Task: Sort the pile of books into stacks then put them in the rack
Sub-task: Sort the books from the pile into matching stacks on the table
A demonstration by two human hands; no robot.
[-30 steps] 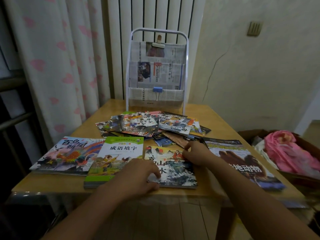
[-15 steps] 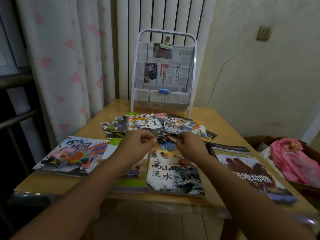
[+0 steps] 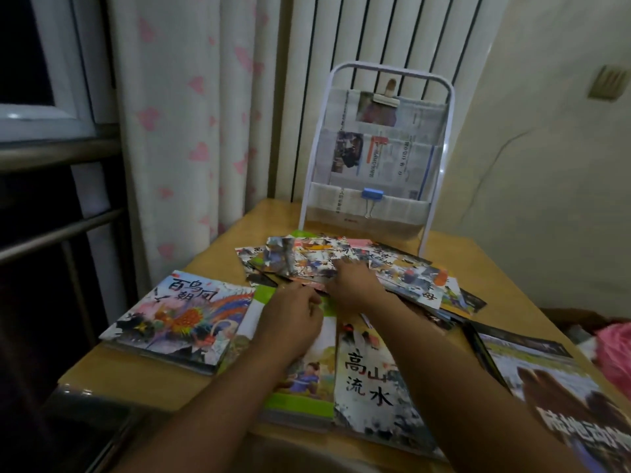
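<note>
Left of both hands, the phoenix-cover book (image 3: 177,315) lies flat on the wooden surface (image 3: 129,373). The left hand (image 3: 290,315) rests over the green-cover book (image 3: 300,387), its grip curled at the near edge of the loose pile of books (image 3: 345,268); whether it pinches a book there I cannot tell. Just beside it, the right hand (image 3: 355,285) lies on the pile, fingers reaching forward, grip unclear. Beyond the hands stands the white rack (image 3: 375,148). Right of the right forearm lies the camel-cover book (image 3: 553,387).
</note>
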